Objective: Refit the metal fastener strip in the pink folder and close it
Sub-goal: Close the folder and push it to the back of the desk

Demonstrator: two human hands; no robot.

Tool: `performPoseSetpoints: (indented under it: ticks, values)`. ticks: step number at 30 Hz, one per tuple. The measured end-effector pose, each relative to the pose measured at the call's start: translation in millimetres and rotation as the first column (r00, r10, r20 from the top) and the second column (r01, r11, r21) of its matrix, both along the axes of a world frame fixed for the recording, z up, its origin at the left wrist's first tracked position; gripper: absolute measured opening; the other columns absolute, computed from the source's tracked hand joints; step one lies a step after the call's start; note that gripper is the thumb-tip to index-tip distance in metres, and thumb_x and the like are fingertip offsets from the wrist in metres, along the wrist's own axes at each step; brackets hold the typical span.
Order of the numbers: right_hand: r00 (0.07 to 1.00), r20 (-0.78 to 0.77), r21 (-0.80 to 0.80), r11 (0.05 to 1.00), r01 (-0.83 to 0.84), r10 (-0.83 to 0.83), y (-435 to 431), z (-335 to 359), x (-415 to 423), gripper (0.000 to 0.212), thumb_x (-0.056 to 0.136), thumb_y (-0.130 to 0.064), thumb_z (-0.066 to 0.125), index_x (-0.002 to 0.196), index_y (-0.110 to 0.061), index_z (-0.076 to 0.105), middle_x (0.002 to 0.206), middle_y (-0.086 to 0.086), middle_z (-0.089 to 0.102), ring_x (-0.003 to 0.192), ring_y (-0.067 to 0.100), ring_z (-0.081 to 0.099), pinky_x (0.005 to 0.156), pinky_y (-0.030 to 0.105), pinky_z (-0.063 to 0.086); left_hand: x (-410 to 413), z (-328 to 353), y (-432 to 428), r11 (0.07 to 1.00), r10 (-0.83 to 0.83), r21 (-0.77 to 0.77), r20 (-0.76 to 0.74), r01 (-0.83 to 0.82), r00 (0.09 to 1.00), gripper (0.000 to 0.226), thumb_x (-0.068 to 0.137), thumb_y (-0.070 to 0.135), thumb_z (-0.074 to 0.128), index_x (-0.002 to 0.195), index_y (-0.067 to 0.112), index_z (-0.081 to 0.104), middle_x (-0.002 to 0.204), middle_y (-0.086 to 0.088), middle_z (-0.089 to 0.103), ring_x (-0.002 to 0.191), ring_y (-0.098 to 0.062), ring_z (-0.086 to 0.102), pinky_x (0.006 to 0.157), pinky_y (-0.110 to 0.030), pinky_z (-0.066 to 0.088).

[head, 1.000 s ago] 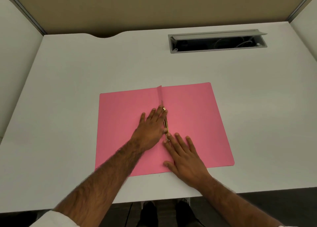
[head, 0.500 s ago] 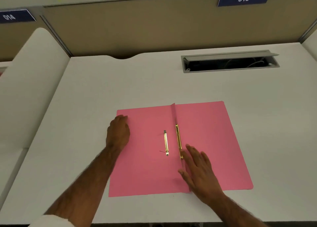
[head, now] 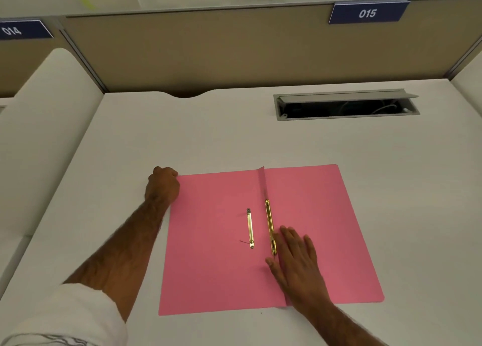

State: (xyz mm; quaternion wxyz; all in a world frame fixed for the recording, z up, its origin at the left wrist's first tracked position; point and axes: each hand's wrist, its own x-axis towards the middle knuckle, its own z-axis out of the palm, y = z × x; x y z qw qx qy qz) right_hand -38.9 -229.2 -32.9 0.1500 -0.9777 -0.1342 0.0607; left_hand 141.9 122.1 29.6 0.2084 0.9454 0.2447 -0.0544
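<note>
The pink folder (head: 214, 275) lies open and flat on the white desk. A gold metal fastener strip (head: 270, 225) runs along its centre fold. A second, shorter gold metal piece (head: 250, 228) lies loose on the left leaf. My left hand (head: 163, 185) is curled at the folder's far left corner, fingers on its edge. My right hand (head: 296, 262) rests flat, fingers spread, on the right leaf, touching the fold and the near end of the fastener strip.
The white desk (head: 130, 142) has an open grey cable tray (head: 347, 105) at the back right. Tan partition panels with the labels 014 (head: 11, 31) and 015 (head: 367, 13) stand behind. A white side divider (head: 44, 116) rises on the left.
My left hand left the fold and moved out to the folder's far left corner, uncovering the loose gold piece. My right hand stayed by the fold. The camera tilted up.
</note>
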Motion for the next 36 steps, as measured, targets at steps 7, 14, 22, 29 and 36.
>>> performPoseSetpoints:
  ticks: [7,14,22,29,36]
  values:
    - [0.999,-0.021,0.050,0.998,0.044,-0.043,6,8,9,0.063,0.102,-0.058,0.022,0.156,-0.026,0.024,0.164,-0.003,0.024,0.152,0.014,0.012,0.122,0.045,0.007,14,8,1,0.995,0.084,-0.054,-0.003,-0.084,0.996,0.028,0.091,0.009,0.052,0.101,-0.009,0.070,0.111,-0.030,0.069,0.105,-0.047,0.063,0.089,-0.043,0.051]
    - [0.995,-0.065,0.210,0.974,0.084,-0.072,-4,18,13,0.059,0.100,-0.053,0.035,0.153,-0.025,0.034,0.160,-0.010,0.024,0.151,0.011,0.019,0.124,0.035,0.005,-10,45,-3,0.686,0.275,-0.699,-0.007,-0.201,0.962,0.020,0.098,0.022,0.062,0.099,0.003,0.064,0.106,-0.021,0.066,0.083,-0.032,0.064,0.074,-0.039,0.054]
    - [0.965,-0.218,0.441,0.867,0.232,-0.147,-4,72,5,0.060,0.096,-0.044,0.054,0.151,-0.034,0.032,0.154,-0.019,0.035,0.137,-0.004,0.030,0.112,0.017,0.021,-112,85,-18,0.533,0.223,-0.831,-0.042,-0.158,0.974,0.050,0.099,0.056,0.044,0.122,0.019,0.068,0.114,-0.009,0.075,0.101,-0.033,0.070,0.084,-0.046,0.053]
    - [0.890,-0.455,0.693,0.615,0.376,-0.031,23,155,13,0.064,0.086,-0.067,0.055,0.144,-0.047,0.038,0.145,-0.028,0.043,0.134,-0.006,0.040,0.107,0.021,0.032,-144,139,-91,0.451,0.062,-0.893,0.020,-0.010,0.998,0.072,0.087,0.079,0.021,0.129,0.041,0.065,0.123,0.005,0.074,0.115,-0.019,0.069,0.106,-0.048,0.047]
    - [0.874,-0.481,0.755,0.541,0.371,0.073,22,214,23,0.072,0.076,-0.085,0.039,0.142,-0.061,0.024,0.140,-0.035,0.036,0.130,-0.004,0.038,0.104,0.027,0.033,-146,156,-167,0.140,-0.005,-0.975,0.173,0.172,0.985,0.073,0.086,0.080,0.021,0.147,0.045,0.043,0.143,0.009,0.060,0.129,-0.018,0.060,0.099,-0.040,0.055]
